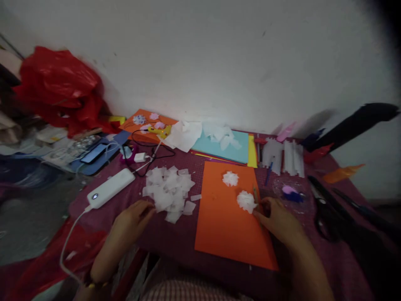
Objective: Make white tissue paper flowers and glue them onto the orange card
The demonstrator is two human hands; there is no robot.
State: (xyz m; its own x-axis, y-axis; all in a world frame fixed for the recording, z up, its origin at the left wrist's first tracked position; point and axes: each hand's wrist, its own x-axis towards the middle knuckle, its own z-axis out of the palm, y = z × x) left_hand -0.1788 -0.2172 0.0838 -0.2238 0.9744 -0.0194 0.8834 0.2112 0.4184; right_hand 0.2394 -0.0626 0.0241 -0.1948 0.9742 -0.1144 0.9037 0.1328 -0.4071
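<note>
My left hand (134, 217) rests on the maroon cloth just left of a heap of white tissue squares (169, 190), its fingers loosely curled and reaching toward the heap. At the right edge of an orange sheet (225, 221), my right hand (278, 219) pinches a thin stick against a white tissue flower (246, 200). A second white tissue flower (230, 178) lies higher on the sheet.
A white power bank (110, 188) with a cable lies left of the heap. Black scissors (326, 209) lie to the right. Clear strips (283, 155), a light blue sheet (224, 146), a yellow glue gun (159, 131) and a red plastic bag (59, 92) sit farther back by the wall.
</note>
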